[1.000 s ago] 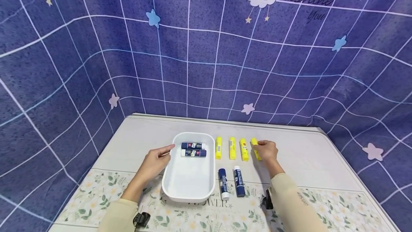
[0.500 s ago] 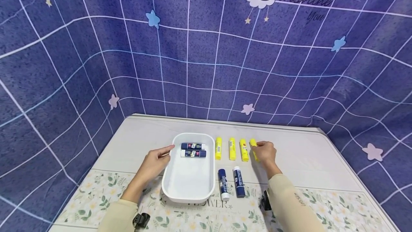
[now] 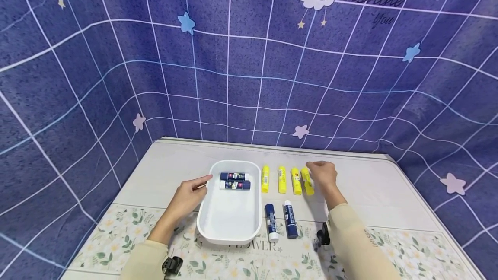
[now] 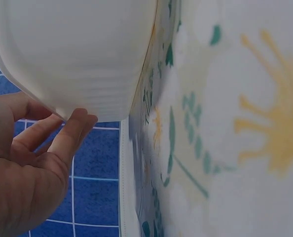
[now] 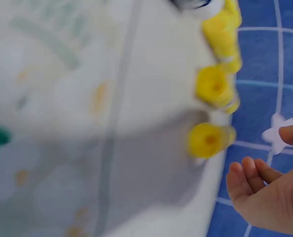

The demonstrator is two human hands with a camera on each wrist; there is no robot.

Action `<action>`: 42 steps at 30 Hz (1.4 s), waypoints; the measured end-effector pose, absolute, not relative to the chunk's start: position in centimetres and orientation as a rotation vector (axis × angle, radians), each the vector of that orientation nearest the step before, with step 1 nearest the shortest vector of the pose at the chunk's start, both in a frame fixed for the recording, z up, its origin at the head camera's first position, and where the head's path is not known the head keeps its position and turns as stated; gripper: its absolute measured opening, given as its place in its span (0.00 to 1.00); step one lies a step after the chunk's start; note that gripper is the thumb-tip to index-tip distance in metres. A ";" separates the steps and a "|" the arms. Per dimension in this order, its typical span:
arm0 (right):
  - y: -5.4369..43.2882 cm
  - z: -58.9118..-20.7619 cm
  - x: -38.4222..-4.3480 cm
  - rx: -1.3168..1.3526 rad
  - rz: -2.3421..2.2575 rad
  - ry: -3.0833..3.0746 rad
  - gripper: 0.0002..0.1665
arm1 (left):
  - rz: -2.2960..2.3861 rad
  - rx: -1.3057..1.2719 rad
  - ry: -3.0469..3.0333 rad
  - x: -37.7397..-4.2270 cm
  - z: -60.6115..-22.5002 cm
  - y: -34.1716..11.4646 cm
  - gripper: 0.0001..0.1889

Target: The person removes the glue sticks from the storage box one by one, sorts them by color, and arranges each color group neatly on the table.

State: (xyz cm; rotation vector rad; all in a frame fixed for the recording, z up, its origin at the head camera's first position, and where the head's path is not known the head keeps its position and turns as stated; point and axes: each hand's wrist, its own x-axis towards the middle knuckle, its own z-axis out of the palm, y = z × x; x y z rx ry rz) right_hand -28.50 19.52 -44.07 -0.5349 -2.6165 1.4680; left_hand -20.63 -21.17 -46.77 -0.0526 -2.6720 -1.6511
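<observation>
White tray (image 3: 229,219), lower centre, pinched by left hand (image 3: 186,197); right hand (image 3: 324,173) empty near rightmost yellow stick (image 3: 308,182); light touch should prevent rolling

Head view: from high over the near side, facing forward and down; widest and farthest off, taking in the surface (image 3: 373,193) and far curtain (image 3: 249,68). Left wrist: low, very close, facing far, rolled so the surface sits at frame right; shares the left fingers (image 4: 67,140) and white tray (image 4: 77,54) with head. Right wrist: also close, facing far, rolled the other way, surface at frame left, partly blurred; shares the right fingers (image 5: 239,182) and yellow glue sticks (image 5: 213,86) with head. Both wrist views share the curtain.
</observation>
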 end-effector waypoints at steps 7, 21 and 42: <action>16.1 -41.2 -28.4 -0.328 1.730 -2.557 0.31 | -1.646 -0.058 -2.675 -20.6 -46.7 -21.2 0.25; 8.6 -39.0 -27.0 0.302 2.001 -2.606 0.25 | -1.647 -0.062 -2.664 -20.5 -46.7 -21.2 0.24; 3.5 -41.2 -28.0 0.614 1.901 -2.763 0.26 | -1.680 -0.078 -2.646 -20.4 -46.5 -21.2 0.24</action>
